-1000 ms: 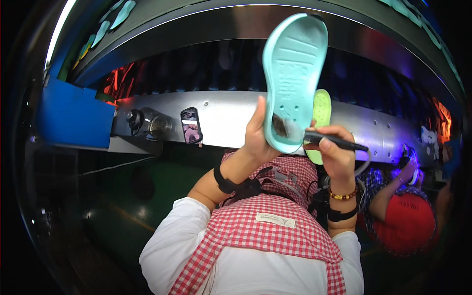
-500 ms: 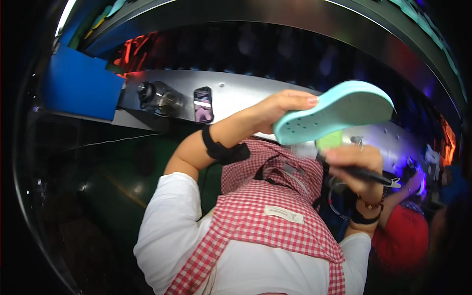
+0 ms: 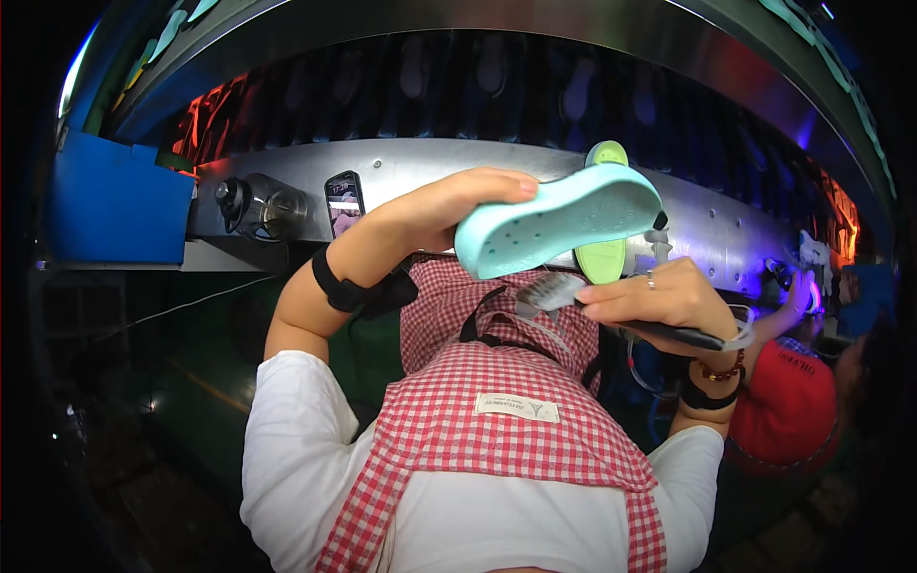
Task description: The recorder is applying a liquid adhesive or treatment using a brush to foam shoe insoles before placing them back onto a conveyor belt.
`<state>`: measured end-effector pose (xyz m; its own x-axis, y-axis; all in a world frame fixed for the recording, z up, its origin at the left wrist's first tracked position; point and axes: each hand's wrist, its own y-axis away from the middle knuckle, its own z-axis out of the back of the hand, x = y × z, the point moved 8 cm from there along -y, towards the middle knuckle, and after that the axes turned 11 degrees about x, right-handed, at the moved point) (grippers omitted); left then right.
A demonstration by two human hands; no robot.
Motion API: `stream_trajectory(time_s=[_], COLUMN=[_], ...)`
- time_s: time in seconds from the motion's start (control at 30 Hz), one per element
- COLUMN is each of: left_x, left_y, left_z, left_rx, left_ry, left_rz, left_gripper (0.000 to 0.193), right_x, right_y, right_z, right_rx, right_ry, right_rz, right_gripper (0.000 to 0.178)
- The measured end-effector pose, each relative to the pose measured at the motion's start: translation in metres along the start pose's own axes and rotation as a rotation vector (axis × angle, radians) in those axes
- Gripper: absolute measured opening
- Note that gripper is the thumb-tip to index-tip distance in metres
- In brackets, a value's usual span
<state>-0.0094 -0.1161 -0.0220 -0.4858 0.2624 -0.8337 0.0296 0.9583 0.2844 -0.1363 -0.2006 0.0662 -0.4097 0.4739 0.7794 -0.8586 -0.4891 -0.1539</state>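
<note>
Two hands are busy in my view: the left hand (image 3: 449, 205) grips a smooth, pale-teal foam shoe sole (image 3: 559, 227) by its heel end, held nearly level above the checked apron (image 3: 497, 420). Just below it, the right hand (image 3: 659, 301) pinches a black-handled brush (image 3: 611, 310), its bristles close under the sole's dotted, perforated face.

The left hand (image 3: 435, 205) holds a shoe sole (image 3: 559, 218) up, lying nearly level, above the apron (image 3: 497, 420). Just below the sole, the right hand (image 3: 659, 301) holds a brush (image 3: 549, 291), bristles to the left. Behind both runs a metal rail (image 3: 430, 177); on it a phone (image 3: 344, 201) stands left of the hands, another sole (image 3: 604, 258) behind the held one. A box (image 3: 115, 201) sits far left.
</note>
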Motion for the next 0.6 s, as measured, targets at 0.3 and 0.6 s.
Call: stream_trajectory(time_s=[0.3,0.6], left_x=[-0.017,-0.047], left_y=[0.019,0.024], left_z=[0.006,-0.006], left_rx=[-0.010,0.474], left_ry=[0.087,0.717], left_rz=[-0.103,-0.317], left_gripper=[0.053,0.058], right_x=[-0.011,0.023], right_y=[0.021,0.020], right_z=[0.006,0.001], right_rx=[-0.212,-0.270], right_ry=[-0.153,0.025], right_rz=[-0.021,0.089], right_gripper=[0.023,0.025])
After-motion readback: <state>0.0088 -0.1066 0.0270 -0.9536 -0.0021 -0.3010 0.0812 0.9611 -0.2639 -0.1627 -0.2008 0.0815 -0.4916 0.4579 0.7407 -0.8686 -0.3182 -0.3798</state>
